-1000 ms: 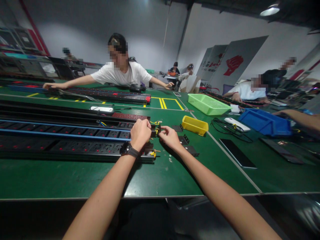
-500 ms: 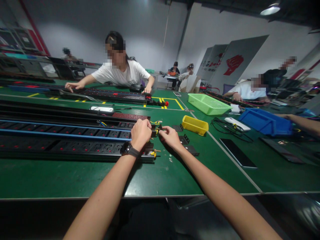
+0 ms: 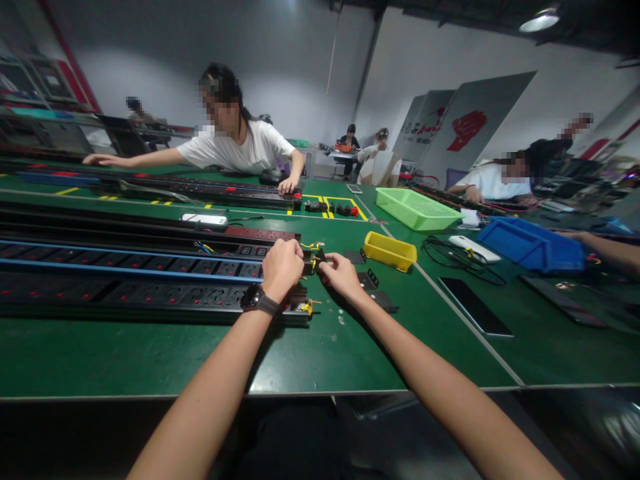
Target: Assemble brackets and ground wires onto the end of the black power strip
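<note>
My left hand (image 3: 283,268), with a black watch on its wrist, is closed over the right end of a long black power strip (image 3: 200,269) with blue edges; the fingertips are partly hidden. My right hand (image 3: 341,273) pinches a small black bracket (image 3: 321,256) just off that same end, close to yellow-marked wire ends. Whether the bracket touches the strip I cannot tell. Nearer to me lies another black power strip (image 3: 175,295), with yellow and copper wire (image 3: 308,307) at its end. Several black brackets, one a flat plate (image 3: 384,301), lie right of my right hand.
A yellow bin (image 3: 390,252), a green basket (image 3: 419,208) and a blue bin (image 3: 530,243) stand to the right. A phone (image 3: 475,305) and a black cable (image 3: 463,259) lie nearby. Across the green table (image 3: 165,363), a person in a white shirt (image 3: 237,147) leans over more strips.
My hands have hardly moved. The person opposite has stretched one arm farther left, and the small black and red parts near that person's strip now lie farther right.
</note>
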`<state>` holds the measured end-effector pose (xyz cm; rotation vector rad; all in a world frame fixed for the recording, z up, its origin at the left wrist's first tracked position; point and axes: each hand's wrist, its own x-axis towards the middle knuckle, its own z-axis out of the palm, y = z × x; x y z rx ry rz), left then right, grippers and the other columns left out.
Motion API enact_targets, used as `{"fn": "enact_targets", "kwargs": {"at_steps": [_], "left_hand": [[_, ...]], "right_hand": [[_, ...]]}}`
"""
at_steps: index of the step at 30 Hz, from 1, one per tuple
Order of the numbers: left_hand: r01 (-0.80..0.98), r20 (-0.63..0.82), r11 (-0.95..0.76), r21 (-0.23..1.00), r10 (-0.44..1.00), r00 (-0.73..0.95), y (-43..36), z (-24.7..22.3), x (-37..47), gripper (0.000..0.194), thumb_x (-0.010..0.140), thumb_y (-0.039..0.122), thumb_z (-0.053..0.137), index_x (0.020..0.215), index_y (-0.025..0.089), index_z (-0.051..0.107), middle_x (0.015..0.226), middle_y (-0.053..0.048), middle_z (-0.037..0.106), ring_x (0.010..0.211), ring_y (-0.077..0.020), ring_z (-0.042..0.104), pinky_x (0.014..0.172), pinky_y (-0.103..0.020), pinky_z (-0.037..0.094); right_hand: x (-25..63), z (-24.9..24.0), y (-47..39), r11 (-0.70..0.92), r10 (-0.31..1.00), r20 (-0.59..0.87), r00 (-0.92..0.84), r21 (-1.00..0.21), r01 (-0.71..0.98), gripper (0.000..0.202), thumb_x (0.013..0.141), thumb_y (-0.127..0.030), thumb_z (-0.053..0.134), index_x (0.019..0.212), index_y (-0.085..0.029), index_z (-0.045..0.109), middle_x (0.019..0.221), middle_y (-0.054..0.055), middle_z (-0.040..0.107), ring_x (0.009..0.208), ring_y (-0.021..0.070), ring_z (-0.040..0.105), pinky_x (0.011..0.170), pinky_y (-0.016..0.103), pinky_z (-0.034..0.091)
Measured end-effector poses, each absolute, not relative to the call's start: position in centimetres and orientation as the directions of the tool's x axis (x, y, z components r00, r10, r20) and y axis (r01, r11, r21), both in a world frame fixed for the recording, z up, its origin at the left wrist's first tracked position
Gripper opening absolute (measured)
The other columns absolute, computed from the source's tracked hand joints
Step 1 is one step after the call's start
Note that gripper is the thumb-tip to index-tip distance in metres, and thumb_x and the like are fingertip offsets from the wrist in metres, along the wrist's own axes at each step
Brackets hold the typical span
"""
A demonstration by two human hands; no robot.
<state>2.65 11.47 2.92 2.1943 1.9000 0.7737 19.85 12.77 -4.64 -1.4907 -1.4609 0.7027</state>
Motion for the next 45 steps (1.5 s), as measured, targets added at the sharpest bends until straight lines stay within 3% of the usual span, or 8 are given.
{"fn": "enact_targets", "kwargs": {"at_steps": [17, 23, 30, 35, 41, 45], "left_hand": [[0.896, 0.27, -0.197, 0.397, 0.958, 0.092, 11.5, 3.2, 2.7, 0.022, 0.091, 0.018, 0.052, 0.087, 0.026, 0.073, 0.096, -0.008, 0.077, 0.094, -0.0278, 0.072, 0.079, -0.034, 0.052], [0.906, 0.297, -0.207, 0.369, 0.95, 0.097, 11.2, 3.4, 2.7, 0.026, 0.096, 0.021, 0.047, 0.092, 0.023, 0.073, 0.104, -0.011, 0.076, 0.101, -0.0285, 0.071, 0.084, -0.035, 0.052], [0.907, 0.273, -0.205, 0.367, 0.956, 0.106, 11.3, 3.2, 2.7, 0.025, 0.095, 0.021, 0.049, 0.093, 0.024, 0.074, 0.1, -0.011, 0.077, 0.098, -0.0279, 0.072, 0.082, -0.034, 0.053], [0.905, 0.269, -0.203, 0.373, 0.958, 0.103, 11.4, 3.0, 2.6, 0.025, 0.094, 0.02, 0.049, 0.094, 0.026, 0.074, 0.099, -0.009, 0.077, 0.097, -0.028, 0.072, 0.081, -0.035, 0.053], [0.906, 0.284, -0.233, 0.353, 0.95, 0.133, 11.6, 2.7, 2.7, 0.025, 0.092, 0.016, 0.049, 0.092, 0.025, 0.073, 0.097, -0.009, 0.075, 0.094, -0.0266, 0.071, 0.081, -0.034, 0.052], [0.897, 0.316, -0.306, 0.321, 0.927, 0.203, 11.8, 2.6, 2.8, 0.024, 0.093, 0.017, 0.05, 0.096, 0.022, 0.073, 0.105, -0.011, 0.071, 0.102, -0.026, 0.066, 0.088, -0.034, 0.051]], "right_hand": [[19.8, -4.5, 12.6, 0.122, 0.971, 0.198, 0.134, -0.892, 0.435, 0.03, 0.083, -0.027, 0.06, 0.108, -0.015, 0.069, 0.066, -0.001, 0.07, 0.054, 0.0147, 0.065, 0.061, 0.025, 0.053], [19.7, -4.3, 12.3, 0.14, 0.971, 0.208, 0.121, -0.895, 0.423, 0.03, 0.083, -0.028, 0.06, 0.109, -0.015, 0.069, 0.067, -0.001, 0.07, 0.052, 0.0142, 0.064, 0.059, 0.025, 0.052], [19.5, -3.9, 11.8, 0.269, 0.957, 0.29, -0.027, -0.841, 0.469, 0.045, 0.084, -0.036, 0.063, 0.124, -0.016, 0.064, 0.089, 0.002, 0.072, 0.055, 0.0114, 0.062, 0.058, 0.024, 0.051], [19.7, -4.3, 12.0, 0.285, 0.954, 0.291, -0.064, -0.828, 0.482, 0.047, 0.083, -0.03, 0.06, 0.128, -0.015, 0.062, 0.092, 0.002, 0.07, 0.058, 0.0114, 0.062, 0.061, 0.025, 0.051], [19.8, -4.5, 11.9, 0.431, 0.878, 0.452, -0.156, -0.606, 0.668, 0.048, 0.084, -0.021, 0.057, 0.131, -0.017, 0.063, 0.1, 0.006, 0.069, 0.07, 0.0152, 0.06, 0.075, 0.03, 0.052], [19.7, -4.4, 11.7, 0.437, 0.869, 0.457, -0.187, -0.536, 0.722, 0.052, 0.087, -0.021, 0.056, 0.139, -0.016, 0.06, 0.103, 0.008, 0.067, 0.078, 0.0186, 0.061, 0.082, 0.033, 0.052]]}}
